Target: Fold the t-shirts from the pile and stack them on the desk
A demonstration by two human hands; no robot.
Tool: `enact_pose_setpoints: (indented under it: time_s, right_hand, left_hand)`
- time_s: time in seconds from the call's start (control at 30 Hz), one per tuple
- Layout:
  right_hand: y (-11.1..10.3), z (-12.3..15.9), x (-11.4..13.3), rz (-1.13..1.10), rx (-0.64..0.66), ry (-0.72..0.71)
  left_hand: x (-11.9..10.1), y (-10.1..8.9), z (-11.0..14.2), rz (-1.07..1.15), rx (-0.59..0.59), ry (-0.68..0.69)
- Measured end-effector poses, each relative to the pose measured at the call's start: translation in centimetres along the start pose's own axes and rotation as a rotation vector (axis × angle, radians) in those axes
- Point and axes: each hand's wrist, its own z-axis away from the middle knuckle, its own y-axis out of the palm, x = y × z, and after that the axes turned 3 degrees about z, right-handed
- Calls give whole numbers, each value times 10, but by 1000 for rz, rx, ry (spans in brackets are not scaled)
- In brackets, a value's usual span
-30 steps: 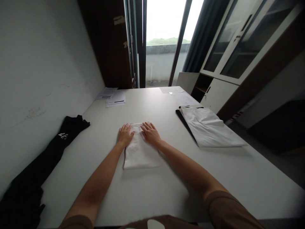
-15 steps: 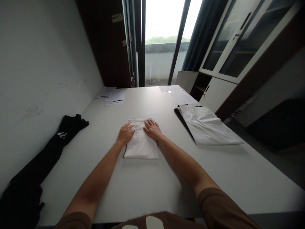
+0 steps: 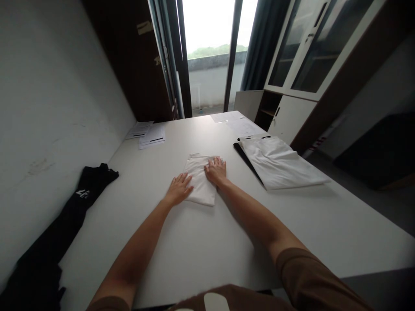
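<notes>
A white garment, folded into a small flat bundle, lies on the white table in front of me, turned a little askew. My left hand rests along its left edge, palm down with the fingers stretched out. On its upper right part lies my right hand, also flat, the fingers slightly spread and pressing the cloth. Neither hand grips the fabric. Part of the bundle's upper right is hidden under my right hand.
To the right lies a larger folded white cloth on top of something black. A black garment with white print stretches along the left wall. Papers lie at the far left, and another sheet at the far right.
The folded white garment has turned, its near edge swinging to the right. My left hand has slid nearer and rightward down its edge; my right hand has moved slightly right. The view has shifted slightly.
</notes>
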Motion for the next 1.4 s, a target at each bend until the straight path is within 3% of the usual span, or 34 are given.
enact_pose_setpoints:
  time_s: [0.1, 0.2, 0.37, 0.6, 0.77, 0.97, 1.13, 1.4]
  right_hand:
    - [-3, 3, 7, -29, 2, -198]
    - [-3, 3, 10, -52, 98, -340]
    - [1, -7, 0, -24, 153, -251]
    - [-1, -25, -35, -90, 189, -353]
    - [-4, -26, -45, -113, 155, -332]
    - [-2, -17, -31, -85, 70, -309]
    - [-3, -16, -34, -89, 127, -400]
    - [1, -17, -49, -27, 119, -306]
  left_hand:
    - [5, 0, 0, -16, 14, -45]
    - [2, -3, 1, -37, 15, -31]
    - [-15, -5, 4, 9, 111, 208]
    - [-31, -12, 10, 30, 89, 417]
    - [-53, -9, 13, 61, 133, 541]
    - [-65, -5, 15, 74, 178, 565]
    - [-69, -3, 15, 79, 132, 519]
    - [-49, 1, 10, 76, 28, 357]
